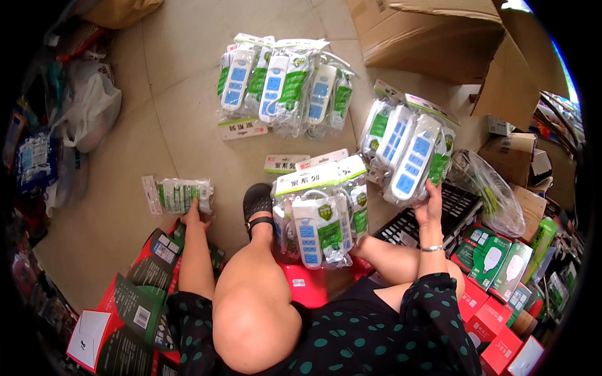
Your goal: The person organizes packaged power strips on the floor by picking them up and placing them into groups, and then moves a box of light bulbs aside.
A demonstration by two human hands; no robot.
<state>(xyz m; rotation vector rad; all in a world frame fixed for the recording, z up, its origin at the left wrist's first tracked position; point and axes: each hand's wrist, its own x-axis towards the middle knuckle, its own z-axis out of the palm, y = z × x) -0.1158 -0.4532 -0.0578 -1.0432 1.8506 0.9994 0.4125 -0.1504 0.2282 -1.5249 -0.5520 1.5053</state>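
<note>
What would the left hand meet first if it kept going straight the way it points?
The left hand already touches the small clear packet lying on the floor, so that packet comes first. Past it the line looks like bare floor tiles, though depth is hard to judge in this bent view.

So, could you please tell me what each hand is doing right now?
Left hand: resting on a small packaged item on the floor.
Right hand: holding a packaged power strip.
</note>
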